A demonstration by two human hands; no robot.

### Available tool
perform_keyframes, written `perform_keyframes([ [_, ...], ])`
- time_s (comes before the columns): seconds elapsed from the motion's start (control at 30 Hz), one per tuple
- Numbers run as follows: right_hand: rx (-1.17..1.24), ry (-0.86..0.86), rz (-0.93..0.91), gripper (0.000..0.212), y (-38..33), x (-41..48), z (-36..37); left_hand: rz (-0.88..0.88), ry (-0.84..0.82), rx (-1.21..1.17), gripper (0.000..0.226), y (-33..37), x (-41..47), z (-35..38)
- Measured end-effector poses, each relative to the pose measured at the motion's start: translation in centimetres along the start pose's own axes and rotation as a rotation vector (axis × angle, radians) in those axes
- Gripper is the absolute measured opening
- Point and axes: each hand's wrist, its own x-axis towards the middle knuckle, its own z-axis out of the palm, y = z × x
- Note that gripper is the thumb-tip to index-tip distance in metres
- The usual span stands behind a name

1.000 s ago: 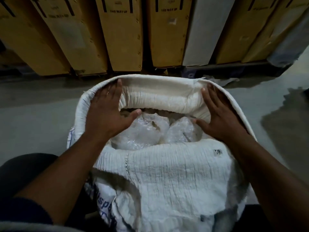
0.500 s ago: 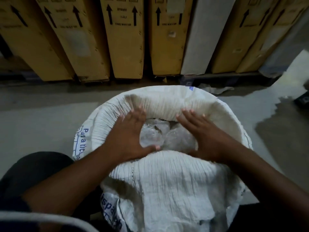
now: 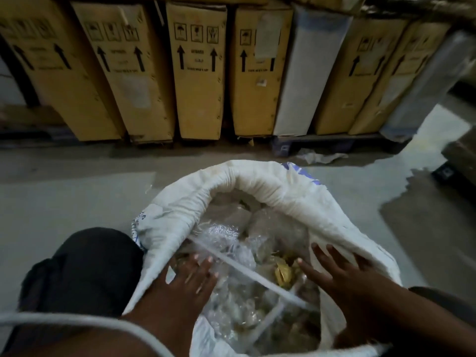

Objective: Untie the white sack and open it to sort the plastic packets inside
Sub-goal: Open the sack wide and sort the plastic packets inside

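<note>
- The white sack (image 3: 257,186) stands on the floor (image 3: 64,197), untied, its mouth rolled wide.
- Your left hand (image 3: 190,279) and right hand (image 3: 342,271) lie spread, gripping nothing, on the plastic packets (image 3: 247,243) inside.
- Sorting remains.

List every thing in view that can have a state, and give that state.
white sack: untied, mouth open, rim rolled down.
plastic packets: inside the sack, exposed, piled loosely.
left hand: open, fingers spread, palm down on the packets.
right hand: open, fingers spread, at the sack's right inner edge.
cardboard boxes: closed, standing upright in a row, arrows pointing up.
floor: partly darkened on the right; wet or shadowed, cannot tell.
</note>
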Motion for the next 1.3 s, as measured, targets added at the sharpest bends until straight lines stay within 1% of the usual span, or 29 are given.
perform_keyframes([
  [0.07,0.023,0.014,0.039,0.143,-0.4,-0.9,-0.3,-0.037,-0.028,-0.056,0.123,-0.1,0.2,-0.9],
  [0.1,0.052,0.047,0.055,0.141,-0.6,-0.9,-0.8,-0.06,-0.091,-0.084,0.131,0.0,0.4,-2.5],
  [0.13,0.093,0.093,0.065,0.137,-0.8,-0.8,-1.3,-0.075,-0.128,-0.132,0.132,0.2,0.9,-4.0],
  [0.2,0.215,0.212,0.053,0.124,-1.4,-0.1,-2.9,-0.091,-0.204,-0.203,0.121,1.2,2.0,-7.3],
  [0.23,0.285,0.292,0.037,0.114,-1.8,0.6,-3.7,-0.095,-0.168,-0.246,0.112,1.9,2.8,-9.1],
  [0.3,0.42,0.458,0.019,0.094,-2.7,2.2,-5.5,-0.075,-0.056,-0.401,0.098,2.6,6.1,-9.5],
  [0.37,0.505,0.568,-0.009,0.083,-3.4,4.2,-6.8,-0.049,0.053,-0.561,0.091,3.0,9.7,-9.3],
  [0.4,0.535,0.593,-0.034,0.081,-3.4,5.2,-7.1,-0.042,0.12,-0.64,0.092,2.8,11.1,-8.8],
  [0.43,0.564,0.602,-0.052,0.082,-3.1,6.1,-7.1,-0.048,0.15,-0.683,0.098,2.4,12.2,-8.2],
  [0.47,0.587,0.601,-0.055,0.087,-2.5,7.1,-6.8,-0.063,0.151,-0.677,0.105,1.9,12.9,-7.5],
  [0.53,0.562,0.611,-0.017,0.094,-0.6,8.6,-6.0,-0.092,0.144,-0.582,0.116,0.3,13.4,-5.5],
  [0.67,0.467,0.742,0.061,0.107,3.8,10.8,-4.3,-0.147,0.294,-0.483,0.116,-4.1,13.1,-2.5],
  [0.77,0.446,0.761,0.09,0.115,5.7,11.5,-4.6,-0.213,0.36,-0.482,0.116,-5.0,13.5,-2.6],
  [0.8,0.509,0.771,0.103,0.116,6.0,11.7,-4.9,-0.226,0.394,-0.509,0.118,-4.9,13.8,-2.7],
  [0.83,0.634,0.783,0.121,0.115,6.3,11.8,-5.3,-0.233,0.411,-0.54,0.119,-4.6,14.0,-3.0],
  [0.9,0.932,0.782,0.143,0.104,6.3,11.9,-6.4,-0.234,0.42,-0.588,0.122,-4.3,14.3,-3.1],
  [0.93,1.023,0.769,0.145,0.096,6.1,11.9,-6.9,-0.224,0.421,-0.606,0.121,-4.2,14.4,-3.0],
  [0.97,1.061,0.731,0.151,0.085,5.9,11.8,-7.4,-0.21,0.42,-0.622,0.12,-4.1,14.4,-2.9],
  [1.03,1.034,0.594,0.136,0.065,4.9,11.1,-8.4,-0.197,0.411,-0.66,0.12,-4.2,14.5,-2.6],
  [1.1,0.94,0.479,0.114,0.059,3.4,10.1,-9.3,-0.218,0.377,-0.711,0.122,-4.3,14.5,-2.4],
  [1.13,0.915,0.455,0.1,0.058,2.8,9.7,-9.4,-0.225,0.361,-0.728,0.122,-4.5,14.4,-2.3],
  [1.2,0.892,0.471,0.065,0.056,1.7,8.9,-9.5,-0.224,0.338,-0.727,0.124,-4.5,14.2,-2.5],
  [1.3,0.828,0.597,0.029,0.062,0.9,7.5,-8.9,-0.182,0.245,-0.675,0.127,-4.1,13.5,-3.0],
])
